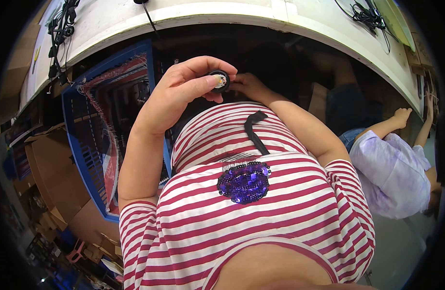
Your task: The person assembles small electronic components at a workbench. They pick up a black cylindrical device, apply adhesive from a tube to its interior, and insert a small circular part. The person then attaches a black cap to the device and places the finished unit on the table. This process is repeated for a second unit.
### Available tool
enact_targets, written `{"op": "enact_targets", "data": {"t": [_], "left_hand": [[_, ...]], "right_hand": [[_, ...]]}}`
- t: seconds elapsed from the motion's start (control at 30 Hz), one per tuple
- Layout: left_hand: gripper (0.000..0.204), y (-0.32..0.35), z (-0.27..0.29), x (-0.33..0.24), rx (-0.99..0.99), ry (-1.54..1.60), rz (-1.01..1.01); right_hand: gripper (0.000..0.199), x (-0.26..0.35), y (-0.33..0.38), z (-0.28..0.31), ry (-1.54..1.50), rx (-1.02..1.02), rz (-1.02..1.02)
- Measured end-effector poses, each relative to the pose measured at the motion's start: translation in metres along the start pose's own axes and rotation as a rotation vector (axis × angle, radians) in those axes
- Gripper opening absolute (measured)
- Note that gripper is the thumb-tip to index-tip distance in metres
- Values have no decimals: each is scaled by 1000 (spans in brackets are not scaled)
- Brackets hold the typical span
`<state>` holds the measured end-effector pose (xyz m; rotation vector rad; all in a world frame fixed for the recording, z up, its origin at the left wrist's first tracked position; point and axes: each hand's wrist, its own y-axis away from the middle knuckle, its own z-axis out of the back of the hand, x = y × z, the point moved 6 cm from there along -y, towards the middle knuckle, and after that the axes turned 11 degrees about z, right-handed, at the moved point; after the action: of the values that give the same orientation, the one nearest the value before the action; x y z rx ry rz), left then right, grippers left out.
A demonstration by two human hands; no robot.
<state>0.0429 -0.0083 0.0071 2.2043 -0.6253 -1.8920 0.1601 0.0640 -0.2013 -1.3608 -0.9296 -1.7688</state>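
My left hand (191, 82) is raised in front of my belly. Its thumb and fingers pinch a small round black part (224, 88) with a pale inner face, on which a yellowish spot and small details show. The thumb lies across that face. Just to the right, my right hand (251, 88) is closed, its fingertips right by the part's right edge. Whatever those fingers grip is too small and dark to make out.
A blue plastic crate (70, 125) holding red and white material stands at my left, beside cardboard boxes (53, 169). Beyond my hands curves a white table (222, 12) with black cables (365, 18). On the right sits another person (391, 169) in a pale purple shirt.
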Motion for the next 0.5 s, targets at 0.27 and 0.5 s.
{"op": "enact_targets", "data": {"t": [0.27, 0.5], "left_hand": [[33, -1, -10, 11, -1, 58, 31], [33, -3, 1, 11, -19, 4, 58]], "right_hand": [[15, -23, 6, -2, 101, 5, -98], [15, -19, 1, -6, 75, 65, -80]]}}
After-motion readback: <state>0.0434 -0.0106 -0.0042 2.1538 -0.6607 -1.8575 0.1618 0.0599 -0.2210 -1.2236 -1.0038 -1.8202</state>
